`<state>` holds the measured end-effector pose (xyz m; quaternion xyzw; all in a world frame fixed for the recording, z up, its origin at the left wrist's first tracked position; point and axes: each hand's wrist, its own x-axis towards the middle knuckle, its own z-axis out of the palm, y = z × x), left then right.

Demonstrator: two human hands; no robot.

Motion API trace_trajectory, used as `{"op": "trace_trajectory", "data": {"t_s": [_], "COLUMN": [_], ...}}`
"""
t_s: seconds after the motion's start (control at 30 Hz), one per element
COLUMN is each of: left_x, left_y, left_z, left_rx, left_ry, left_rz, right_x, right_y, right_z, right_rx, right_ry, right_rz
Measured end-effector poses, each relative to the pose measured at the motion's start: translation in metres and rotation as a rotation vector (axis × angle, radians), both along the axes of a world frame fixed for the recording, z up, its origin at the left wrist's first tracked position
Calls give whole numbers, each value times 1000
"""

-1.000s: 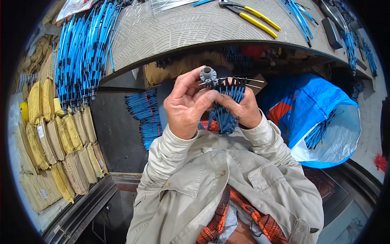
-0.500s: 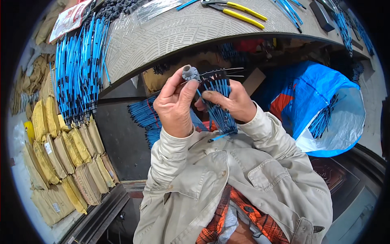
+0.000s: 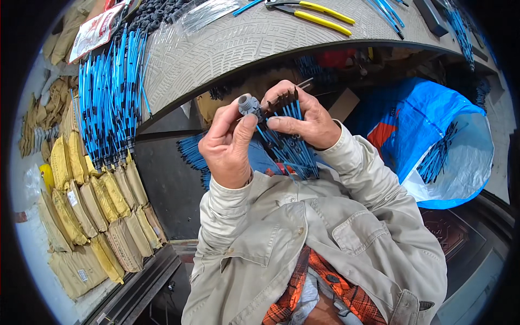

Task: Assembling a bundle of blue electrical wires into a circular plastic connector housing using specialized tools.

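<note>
My left hand [image 3: 226, 149] pinches a small grey ribbed plastic fitting [image 3: 249, 105] with a hollow round end between thumb and fingers. Close beside it, my right hand [image 3: 313, 120] is closed around a fan of thin blue rods [image 3: 292, 154] with black ends, its thumb lying across them toward the fitting. Thin metal wires [image 3: 306, 82] stick out past the right index finger. Where the rods meet the fitting is partly hidden by my fingers. The lower ends of the rods hang in front of my jacket.
Above curves a textured table [image 3: 233, 43] bearing yellow-handled pliers [image 3: 324, 19] and black parts [image 3: 157, 13]. Blue rods [image 3: 111, 103] overhang its left side, above stacked yellow-brown packets [image 3: 100, 203]. At right, a blue bag [image 3: 398, 122] holds more rods. Another rod bundle [image 3: 192, 154] lies beyond my left wrist.
My right index finger has risen over the rod tops and wires, close to the fitting. The rods have spread and tilted slightly. The left hand keeps its pinch on the fitting.
</note>
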<state>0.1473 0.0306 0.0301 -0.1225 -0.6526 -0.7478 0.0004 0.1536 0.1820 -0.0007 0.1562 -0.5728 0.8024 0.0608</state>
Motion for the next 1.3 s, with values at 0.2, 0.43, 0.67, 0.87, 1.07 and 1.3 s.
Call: {"op": "trace_trajectory", "data": {"t_s": [0.2, 0.43, 0.67, 0.87, 1.07, 1.3], "left_x": [6, 8, 4, 0, 3, 6], "left_y": [2, -5, -9, -14, -18, -18], "left_z": [5, 3, 3, -1, -5, -2], "left_rx": [-178, -19, 190, 239, 233, 140], "left_ry": [120, -17, -130, -181, -86, -39], "left_rz": [25, -75, -220, -355, -331, -266], "right_x": [3, 16, 14, 7, 7, 18], "right_y": [0, 10, 16, 0, 1, 5], "right_z": [3, 5, 16, 9, 8, 5], "right_rx": [75, 103, 160, -282, -161, -104], "right_ry": [93, -213, -302, -142, -20, -216], "right_rz": [-51, 100, 195, 158, 246, 224]}}
